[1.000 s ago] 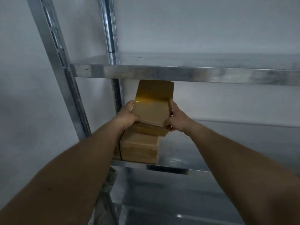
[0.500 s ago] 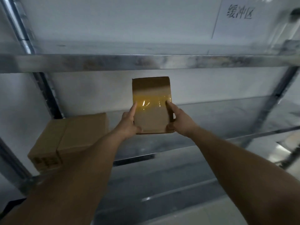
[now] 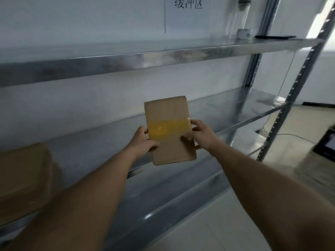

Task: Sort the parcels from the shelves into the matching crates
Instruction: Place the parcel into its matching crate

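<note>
I hold a flat brown cardboard parcel [image 3: 169, 131] with a yellow tape band across its middle, upright in the air in front of the metal shelving. My left hand [image 3: 143, 141] grips its left edge and my right hand [image 3: 200, 134] grips its right edge, thumbs on the front face. Another cardboard parcel [image 3: 23, 176] lies on the middle shelf [image 3: 108, 134] at the far left, partly cut off by the frame edge. No crate is in view.
The upper shelf [image 3: 163, 57] carries a glass bottle [image 3: 238, 19], a small jar and a dark flat object at its right end. A paper sign [image 3: 188, 8] hangs on the wall. A perforated upright post [image 3: 290, 98] stands right, with a dark device [image 3: 326, 144] beyond it.
The parcel has been lifted off the stack at the left and carried right, away from the shelf. My view has swung right, so the remaining parcel sits at the left edge.
</note>
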